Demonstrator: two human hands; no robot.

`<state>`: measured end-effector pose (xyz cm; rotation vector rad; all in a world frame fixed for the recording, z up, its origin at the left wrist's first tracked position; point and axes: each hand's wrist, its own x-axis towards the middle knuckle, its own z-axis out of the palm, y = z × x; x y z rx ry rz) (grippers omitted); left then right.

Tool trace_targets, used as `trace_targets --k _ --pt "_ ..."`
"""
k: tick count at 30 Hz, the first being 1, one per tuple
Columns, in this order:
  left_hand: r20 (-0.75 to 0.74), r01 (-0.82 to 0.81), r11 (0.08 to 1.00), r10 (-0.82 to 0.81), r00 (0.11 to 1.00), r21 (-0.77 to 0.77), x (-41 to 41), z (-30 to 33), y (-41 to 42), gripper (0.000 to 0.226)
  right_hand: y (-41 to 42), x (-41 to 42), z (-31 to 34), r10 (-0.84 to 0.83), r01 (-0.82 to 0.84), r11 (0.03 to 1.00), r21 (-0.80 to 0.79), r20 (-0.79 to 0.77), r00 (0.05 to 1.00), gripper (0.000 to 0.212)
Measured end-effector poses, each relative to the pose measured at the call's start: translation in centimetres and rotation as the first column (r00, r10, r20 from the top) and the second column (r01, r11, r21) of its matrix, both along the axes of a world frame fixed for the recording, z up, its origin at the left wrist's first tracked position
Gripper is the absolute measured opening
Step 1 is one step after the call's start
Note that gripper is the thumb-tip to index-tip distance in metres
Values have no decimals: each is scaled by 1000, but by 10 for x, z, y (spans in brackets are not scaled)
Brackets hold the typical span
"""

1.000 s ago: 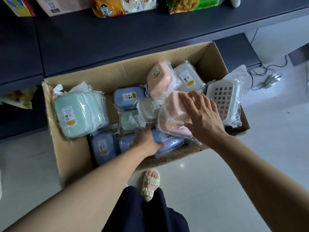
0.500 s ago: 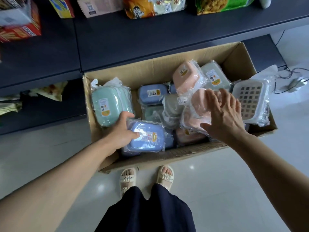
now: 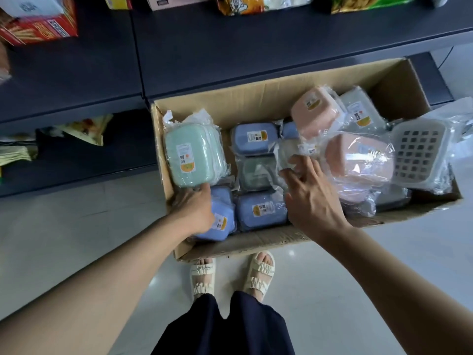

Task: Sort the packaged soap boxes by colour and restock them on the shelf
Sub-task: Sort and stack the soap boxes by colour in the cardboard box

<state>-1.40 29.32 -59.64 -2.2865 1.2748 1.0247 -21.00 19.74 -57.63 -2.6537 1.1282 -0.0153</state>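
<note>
Dark grey shelving is backing the open brown cardboard carton. Her left hand is gripping a plastic-wrapped blue soap box; just above, a mint-green one. Her right hand is hovering spread, pink boxes crowding beside.

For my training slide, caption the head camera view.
Left hand holds a blue soap box in the cardboard carton; right hand reaches among wrapped boxes.

soft, even daylight — bright overall, with faint shadows only. small glare spots shine on the pale floor below the fingers, and the plastic wrap right of them glints white. wide-angle bending curves the shelf edges — slight motion blur softens labels.
</note>
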Motion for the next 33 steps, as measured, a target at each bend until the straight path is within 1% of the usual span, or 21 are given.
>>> trace_targets --k 2,4,6,8,11,13,15,16,19,21,22,23,24,26,28,29,31,33 --pt "-62 26 1000 -26 998 -3 2 0 -10 45 1 8 -8 5 -2 999 49 -57 998 36" --pt "-122 110 994 -111 986 -20 1 1 -18 50 3 14 -17 24 -13 995 98 -113 993 36" --pt "-176 214 977 -214 961 -16 4 4 -27 50 0 19 -22 35 -18 994 110 -151 988 35" --pt "-230 281 960 -273 934 3 10 6 -33 52 -3 25 -20 30 -13 994 107 -156 987 38" --pt "-252 276 961 -269 929 -8 12 4 -32 55 -6 34 -14 12 17 989 149 -189 982 41" --pt "-189 240 965 -256 948 -105 7 -3 -23 57 -4 38 -15 10 39 972 230 -208 978 44" --pt "-74 211 959 -229 971 -190 1 -6 -13 57 -1 44 -19 -9 81 938 338 -209 978 49" --pt "-6 218 951 -224 974 -221 1 -11 -9 56 2 47 -22 -16 94 920 381 -202 979 48" --pt "116 265 932 -243 963 -247 4 -15 -1 45 12 59 -30 17 67 892 448 -181 983 41" --pt "155 345 893 -312 937 -289 5 -18 -1 42 18 67 -32 40 42 885 464 -165 985 40" --pt "199 386 868 -337 920 -312 6 -17 -1 41 20 70 -33 44 34 887 460 -159 986 38" --pt "243 433 857 -373 895 -280 6 -16 -1 40 21 73 -34 35 37 889 456 -150 988 36" --pt "235 434 874 -384 893 -218 4 -17 1 40 22 74 -34 18 52 887 459 -146 989 35" --pt "189 431 895 -407 894 -112 0 -27 9 55 22 72 -36 18 66 888 455 -177 984 37" --pt "127 431 901 -423 897 -42 -1 -36 14 73 19 68 -36 42 62 903 426 -231 972 41" --pt "94 437 899 -433 897 -25 -2 -40 17 81 15 65 -37 40 67 910 408 -248 968 42" --pt "44 430 903 -429 902 -9 -6 -43 19 90 5 63 -36 -18 114 901 418 -226 974 39" --pt "71 429 903 -427 901 -9 -10 -46 18 87 -9 63 -33 -85 143 908 393 -161 983 35"
